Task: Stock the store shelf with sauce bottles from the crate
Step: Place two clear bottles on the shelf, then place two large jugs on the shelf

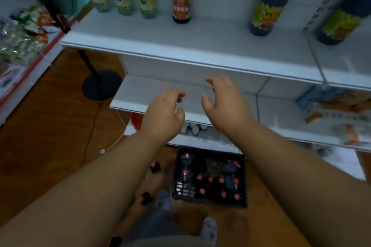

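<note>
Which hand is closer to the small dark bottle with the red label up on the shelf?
The left hand, though only slightly. It hovers almost straight below the small dark sauce bottle with the red label. The right hand hovers below it too, but further right. Both are empty.

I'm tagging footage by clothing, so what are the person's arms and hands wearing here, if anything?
Nothing shows on them. The left hand and right hand are bare, with no gloves, and no rings or watch can be made out in the blurry picture. Both forearms are uncovered from the wrist to the frame edge, so no sleeves appear.
</note>
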